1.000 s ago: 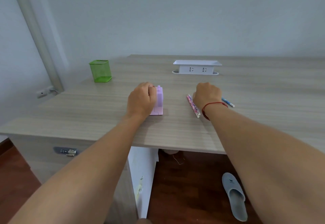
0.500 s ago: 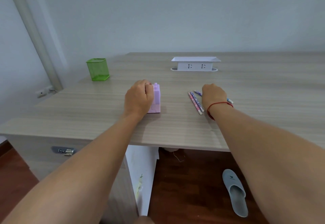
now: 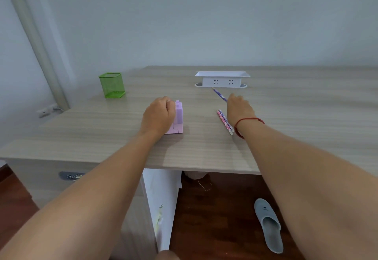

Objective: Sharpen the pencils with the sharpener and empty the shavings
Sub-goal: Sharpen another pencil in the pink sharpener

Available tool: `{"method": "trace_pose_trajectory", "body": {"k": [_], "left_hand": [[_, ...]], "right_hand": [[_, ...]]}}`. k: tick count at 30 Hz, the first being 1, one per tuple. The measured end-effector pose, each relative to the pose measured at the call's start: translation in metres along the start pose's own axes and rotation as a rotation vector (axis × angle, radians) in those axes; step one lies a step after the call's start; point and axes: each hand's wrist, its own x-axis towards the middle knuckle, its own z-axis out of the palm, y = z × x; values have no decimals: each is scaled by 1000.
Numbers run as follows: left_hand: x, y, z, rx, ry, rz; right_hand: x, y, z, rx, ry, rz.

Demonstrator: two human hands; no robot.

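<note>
A pale pipe [image 3: 42,55] runs up the wall at the far left, and a small wall socket [image 3: 46,111] sits low beside its foot. On the desk [image 3: 98,135], near the far left corner, a green mesh cup [image 3: 112,85] stands upright, well apart from everything else. A metal lock [image 3: 70,176] shows on the desk's front below the edge.

The left hand [image 3: 158,116] rests on the desk toward the middle, its fingers curled tight over the left side and top of the sharpener [image 3: 178,117]. The sharpener is a lilac box standing upright on the desk, with its right face and a small knob on top left uncovered.

Farther back, a white socket box [image 3: 222,80] with a tray-like top stands on the desk. A purple pencil [image 3: 219,95] slants up from the right hand, its point aimed away and to the left, close to the box's base. Two pencils [image 3: 225,121], one pink and one purple, lie side by side and touching on the desk, just left of the right wrist.

The right hand [image 3: 239,109] is seen from the back, fingers closed on the near end of the slanted pencil; the fingertips themselves are hidden. A red string [image 3: 248,122] circles the wrist.

Under the desk to the right, a grey slipper [image 3: 268,224] lies on the dark wood floor.
</note>
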Motion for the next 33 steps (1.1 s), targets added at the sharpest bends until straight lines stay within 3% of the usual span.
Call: {"method": "trace_pose_trajectory", "body": {"k": [16,33], "left_hand": [[-17,10,-30,39,-206,-57],[-19,7,-24,34,-159,-66]], "right_hand": [[-40,-32,-31,-45,-96,-232],[-44,-32,-23,-66,-118,-266]]}}
